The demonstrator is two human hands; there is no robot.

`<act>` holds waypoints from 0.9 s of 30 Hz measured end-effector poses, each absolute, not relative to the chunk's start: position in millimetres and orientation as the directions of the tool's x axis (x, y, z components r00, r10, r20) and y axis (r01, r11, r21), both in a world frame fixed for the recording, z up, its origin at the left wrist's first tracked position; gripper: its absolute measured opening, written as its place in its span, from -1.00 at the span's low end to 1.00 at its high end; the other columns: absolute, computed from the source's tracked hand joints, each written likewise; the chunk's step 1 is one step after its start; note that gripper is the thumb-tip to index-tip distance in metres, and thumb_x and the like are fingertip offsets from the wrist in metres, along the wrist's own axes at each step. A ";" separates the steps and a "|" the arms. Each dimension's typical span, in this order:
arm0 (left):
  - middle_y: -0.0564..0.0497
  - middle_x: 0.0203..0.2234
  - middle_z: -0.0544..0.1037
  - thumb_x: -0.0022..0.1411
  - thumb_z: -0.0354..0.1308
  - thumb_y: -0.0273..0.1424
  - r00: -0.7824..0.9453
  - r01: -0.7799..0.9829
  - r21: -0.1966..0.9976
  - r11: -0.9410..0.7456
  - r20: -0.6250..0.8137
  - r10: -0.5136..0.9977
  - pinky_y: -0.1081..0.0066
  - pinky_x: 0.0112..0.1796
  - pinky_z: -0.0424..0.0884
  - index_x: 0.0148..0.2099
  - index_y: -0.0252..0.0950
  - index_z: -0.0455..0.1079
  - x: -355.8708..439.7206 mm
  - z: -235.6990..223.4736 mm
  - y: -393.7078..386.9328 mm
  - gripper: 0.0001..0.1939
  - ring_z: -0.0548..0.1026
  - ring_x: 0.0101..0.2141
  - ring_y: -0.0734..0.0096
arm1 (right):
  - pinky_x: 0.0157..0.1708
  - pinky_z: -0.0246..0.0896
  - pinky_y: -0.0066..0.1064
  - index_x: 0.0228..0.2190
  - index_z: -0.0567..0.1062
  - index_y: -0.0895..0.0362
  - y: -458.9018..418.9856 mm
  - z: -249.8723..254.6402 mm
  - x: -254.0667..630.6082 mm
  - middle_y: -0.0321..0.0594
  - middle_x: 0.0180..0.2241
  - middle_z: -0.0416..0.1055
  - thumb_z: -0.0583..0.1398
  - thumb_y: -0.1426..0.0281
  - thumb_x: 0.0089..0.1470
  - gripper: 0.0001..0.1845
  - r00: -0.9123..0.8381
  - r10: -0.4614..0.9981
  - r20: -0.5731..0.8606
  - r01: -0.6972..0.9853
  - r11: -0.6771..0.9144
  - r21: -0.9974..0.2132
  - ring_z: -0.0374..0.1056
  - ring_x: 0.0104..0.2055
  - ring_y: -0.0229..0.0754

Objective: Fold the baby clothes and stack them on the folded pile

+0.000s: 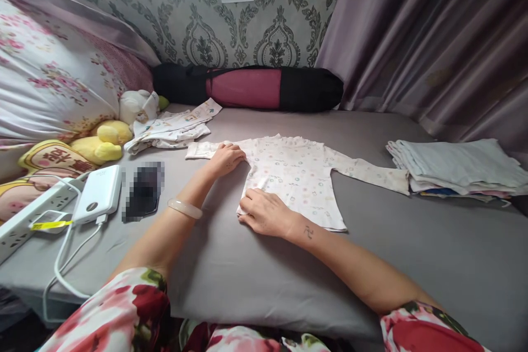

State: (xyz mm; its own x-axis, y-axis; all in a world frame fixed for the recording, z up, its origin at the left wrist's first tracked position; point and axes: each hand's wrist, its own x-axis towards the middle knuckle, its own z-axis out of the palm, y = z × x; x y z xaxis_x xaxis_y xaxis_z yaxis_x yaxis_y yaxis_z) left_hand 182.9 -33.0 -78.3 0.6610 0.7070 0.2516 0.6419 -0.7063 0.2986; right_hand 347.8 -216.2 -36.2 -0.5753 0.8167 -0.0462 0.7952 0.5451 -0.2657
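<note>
A small white long-sleeved shirt with a pale print lies spread flat on the grey bed sheet, its frilled collar away from me and both sleeves stretched out to the sides. My left hand is closed on the shirt where the left sleeve joins the body, its fingers curled over the cloth. At the lower left corner of the hem, my right hand pinches the side edge, with the thumb low and the fingertips partly hidden. The right sleeve's cuff reaches a stack of folded clothes.
At left are a power strip, a white power bank with cables, and a blurred dark phone. Behind them lie plush toys and printed clothes. A long black and maroon bag rests along the wall.
</note>
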 end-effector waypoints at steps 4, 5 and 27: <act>-0.14 -0.22 0.55 0.34 -0.07 -0.36 0.630 0.703 0.215 -0.678 0.252 0.734 0.17 -0.03 0.15 -0.20 -0.21 0.50 188.8 -76.0 -35.6 -0.72 0.39 -0.13 0.13 | -0.25 0.23 -0.37 -0.22 0.49 0.16 -208.7 -45.9 346.7 -0.06 -0.17 0.46 0.02 0.29 0.35 -0.70 -0.523 0.851 -0.045 0.814 0.483 -0.322 0.40 -0.15 -0.11; -0.14 -0.22 0.55 0.35 -0.08 -0.36 0.624 0.715 0.196 -0.671 0.254 0.739 0.16 -0.04 0.16 -0.19 -0.22 0.49 190.4 -75.9 -35.9 -0.71 0.39 -0.13 0.12 | -0.23 0.23 -0.38 -0.23 0.49 0.16 -206.8 -47.5 346.9 -0.08 -0.18 0.48 0.02 0.30 0.36 -0.71 -0.503 0.864 -0.032 0.804 0.454 -0.384 0.40 -0.15 -0.12; -0.32 0.33 0.13 0.44 -0.22 -0.14 0.759 0.608 0.231 -0.760 0.113 0.642 0.04 0.28 0.03 0.33 -0.40 0.09 256.4 -96.1 -119.9 -0.42 0.06 0.34 0.07 | 0.38 -0.44 -0.08 0.33 0.03 0.32 -212.8 -79.3 442.7 0.05 0.41 -0.20 -0.11 0.19 0.34 -0.33 -0.163 0.986 -0.036 0.936 0.143 -0.322 -0.33 0.45 -0.02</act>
State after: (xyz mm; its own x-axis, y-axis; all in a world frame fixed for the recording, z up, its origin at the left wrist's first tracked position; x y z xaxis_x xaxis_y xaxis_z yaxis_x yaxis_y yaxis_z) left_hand 256.4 -119.9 -96.1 0.7587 0.6415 0.1134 0.6078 -0.7597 0.2311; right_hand 442.7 -212.8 -79.3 -0.1633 0.9859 -0.0360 0.9357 0.1432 -0.3225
